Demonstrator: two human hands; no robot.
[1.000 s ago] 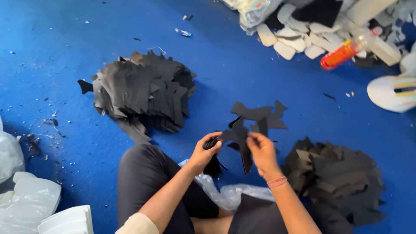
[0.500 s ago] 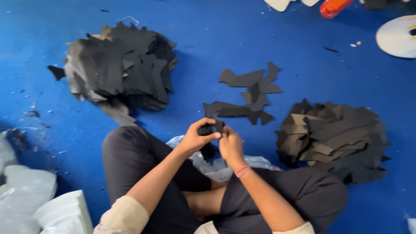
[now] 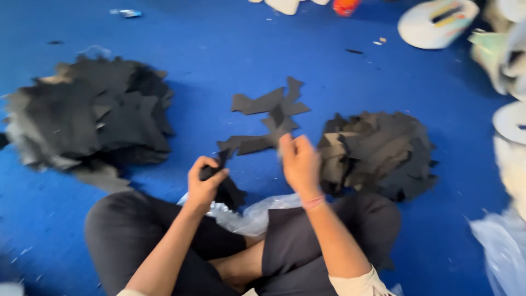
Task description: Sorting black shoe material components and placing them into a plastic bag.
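Note:
I sit cross-legged on a blue floor. My left hand [image 3: 205, 180] is closed on a small black cut piece [image 3: 226, 189] just above my lap. My right hand [image 3: 299, 162] is raised beside it, fingers apart and blurred, holding nothing that I can make out. Just beyond both hands lie a few flat black cut shapes [image 3: 268, 118] spread on the floor. A large heap of black pieces [image 3: 87, 118] sits to the left, and a smaller pile [image 3: 378, 151] lies right next to my right hand.
A clear plastic bag [image 3: 249, 216] lies in my lap. White round spools [image 3: 435, 22] and pale material stand at the far right. More clear plastic [image 3: 501, 246] is at the lower right. An orange object [image 3: 345, 6] is at the top edge.
My hands were together on one black piece; now they are apart, the left keeping the piece and the right lifted away. The camera has swung, shifting the piles leftward.

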